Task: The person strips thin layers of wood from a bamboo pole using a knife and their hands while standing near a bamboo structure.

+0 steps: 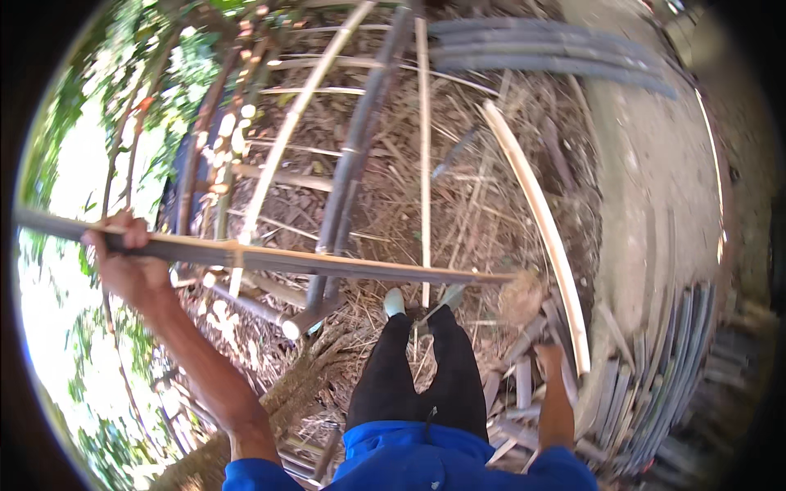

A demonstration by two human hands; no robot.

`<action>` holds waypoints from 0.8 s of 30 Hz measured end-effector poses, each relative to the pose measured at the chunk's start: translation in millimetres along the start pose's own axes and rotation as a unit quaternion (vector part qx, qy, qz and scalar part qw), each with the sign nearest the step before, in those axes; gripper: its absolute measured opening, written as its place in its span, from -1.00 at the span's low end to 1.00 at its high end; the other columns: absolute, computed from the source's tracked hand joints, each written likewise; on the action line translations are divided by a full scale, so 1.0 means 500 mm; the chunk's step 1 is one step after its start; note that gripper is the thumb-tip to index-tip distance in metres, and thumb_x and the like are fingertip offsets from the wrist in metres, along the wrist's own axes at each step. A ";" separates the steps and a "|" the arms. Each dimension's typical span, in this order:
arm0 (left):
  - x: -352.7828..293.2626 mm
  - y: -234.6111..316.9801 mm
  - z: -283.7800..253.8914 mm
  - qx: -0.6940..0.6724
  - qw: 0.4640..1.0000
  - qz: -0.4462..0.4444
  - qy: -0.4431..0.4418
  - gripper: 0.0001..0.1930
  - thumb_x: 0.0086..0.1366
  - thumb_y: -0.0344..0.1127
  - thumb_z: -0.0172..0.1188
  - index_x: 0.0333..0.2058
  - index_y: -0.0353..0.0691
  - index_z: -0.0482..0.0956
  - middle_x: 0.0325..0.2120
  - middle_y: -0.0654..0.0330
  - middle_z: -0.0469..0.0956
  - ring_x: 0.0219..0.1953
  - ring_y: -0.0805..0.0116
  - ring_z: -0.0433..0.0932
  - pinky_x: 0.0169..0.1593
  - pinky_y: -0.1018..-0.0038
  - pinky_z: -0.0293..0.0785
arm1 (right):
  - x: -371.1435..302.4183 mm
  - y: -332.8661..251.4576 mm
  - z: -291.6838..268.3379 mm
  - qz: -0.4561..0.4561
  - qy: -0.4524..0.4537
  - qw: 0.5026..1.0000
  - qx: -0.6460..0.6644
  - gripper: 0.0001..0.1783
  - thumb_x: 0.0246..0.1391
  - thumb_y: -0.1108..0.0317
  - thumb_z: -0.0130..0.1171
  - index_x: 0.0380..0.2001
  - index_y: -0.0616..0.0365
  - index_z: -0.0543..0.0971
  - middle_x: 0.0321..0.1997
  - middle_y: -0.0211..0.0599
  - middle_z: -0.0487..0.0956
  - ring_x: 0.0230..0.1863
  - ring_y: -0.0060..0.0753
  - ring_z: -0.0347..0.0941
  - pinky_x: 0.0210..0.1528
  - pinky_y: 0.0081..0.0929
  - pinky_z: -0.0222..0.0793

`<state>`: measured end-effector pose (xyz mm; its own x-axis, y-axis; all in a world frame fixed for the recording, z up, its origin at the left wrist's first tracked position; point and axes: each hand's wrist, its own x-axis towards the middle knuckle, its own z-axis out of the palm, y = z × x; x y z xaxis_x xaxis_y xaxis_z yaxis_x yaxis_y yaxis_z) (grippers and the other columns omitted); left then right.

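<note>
A long split bamboo pole (319,263), grey on the outside with a pale cut edge, runs across in front of me from the far left to near the middle right. My left hand (135,258) is raised at the left, its fingers wrapped round the pole near its left end. The pole's right end meets a blurred, tan, roundish mass (522,299); whether they touch I cannot tell. Low at my right side hangs my right hand (551,358), close to some short wood pieces (524,383). Its fingers are too small and blurred to make out.
Dark bamboo poles (360,147) lean ahead. A pale split bamboo length (540,221) lies to the right on dry litter (458,204). Grey poles (540,49) lie at the far right, stacked strips (671,368) nearer. A thick log (303,385) lies left of my legs.
</note>
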<state>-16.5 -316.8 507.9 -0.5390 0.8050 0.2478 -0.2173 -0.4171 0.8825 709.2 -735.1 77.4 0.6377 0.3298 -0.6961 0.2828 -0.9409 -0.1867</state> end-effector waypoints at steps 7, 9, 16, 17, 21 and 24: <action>-0.304 -0.154 0.065 0.005 0.972 -0.106 0.209 -0.58 0.59 0.09 -0.12 -0.27 -0.14 0.42 -0.57 0.14 0.49 -0.67 0.38 0.42 -0.61 0.47 0.40 | -0.218 -0.307 -0.073 -0.316 0.076 0.945 0.027 -0.38 -0.01 0.21 0.46 0.05 0.34 0.51 -0.11 0.09 0.64 -0.04 0.08 0.60 0.09 -0.15 0.46; -0.379 -0.200 0.093 0.005 0.961 -0.147 0.234 -0.58 0.59 0.08 -0.12 -0.29 -0.15 0.41 -0.58 0.09 0.51 -0.66 0.36 0.45 -0.63 0.44 0.41 | -0.296 -0.454 -0.075 -0.373 -0.020 0.927 0.039 -0.35 -0.02 0.19 0.48 0.08 0.29 0.51 -0.14 -0.03 0.65 -0.04 -0.04 0.59 0.12 -0.17 0.45; -0.531 -0.331 0.137 -0.021 0.936 -0.237 0.259 -0.53 0.59 0.11 -0.17 -0.31 -0.19 0.40 -0.55 -0.01 0.55 -0.65 0.29 0.50 -0.62 0.40 0.43 | -0.425 -0.648 0.001 -0.462 -0.192 0.866 -0.001 -0.36 0.06 -0.04 0.44 -0.02 0.26 0.52 -0.18 0.02 0.69 -0.10 -0.06 0.67 -0.03 -0.22 0.53; -0.535 -0.344 0.135 -0.046 0.925 -0.253 0.281 -0.52 0.59 0.12 -0.16 -0.31 -0.20 0.39 -0.54 -0.02 0.56 -0.65 0.27 0.50 -0.61 0.37 0.45 | -0.432 -0.659 0.008 -0.498 -0.173 0.847 -0.064 -0.35 0.05 -0.06 0.44 -0.02 0.26 0.52 -0.19 0.03 0.70 -0.11 -0.09 0.69 -0.06 -0.25 0.54; -0.536 -0.380 0.099 -0.050 0.902 -0.261 0.340 -0.52 0.60 0.10 -0.16 -0.25 -0.26 0.40 -0.56 0.01 0.55 -0.65 0.24 0.46 -0.54 0.29 0.46 | -0.474 -0.709 0.010 -0.361 -0.261 0.891 -0.090 -0.31 0.03 -0.07 0.45 -0.01 0.30 0.52 -0.18 0.18 0.68 -0.10 0.12 0.67 -0.07 -0.14 0.53; -0.534 -0.387 0.041 0.013 0.907 -0.282 0.314 -0.60 0.55 0.02 -0.03 -0.16 -0.29 0.40 -0.47 -0.02 0.57 -0.49 0.24 0.52 -0.35 0.29 0.51 | -0.438 -0.706 0.047 -0.425 -0.196 0.878 -0.102 -0.28 0.01 -0.08 0.46 0.00 0.31 0.51 -0.18 0.20 0.67 -0.10 0.23 0.64 -0.05 -0.07 0.52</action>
<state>186.1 -442.4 279.2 -0.7066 0.4856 -0.5148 -0.5877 0.0026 0.8091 453.2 -477.0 279.5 -0.1492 0.8166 -0.5576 0.6846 -0.3215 -0.6541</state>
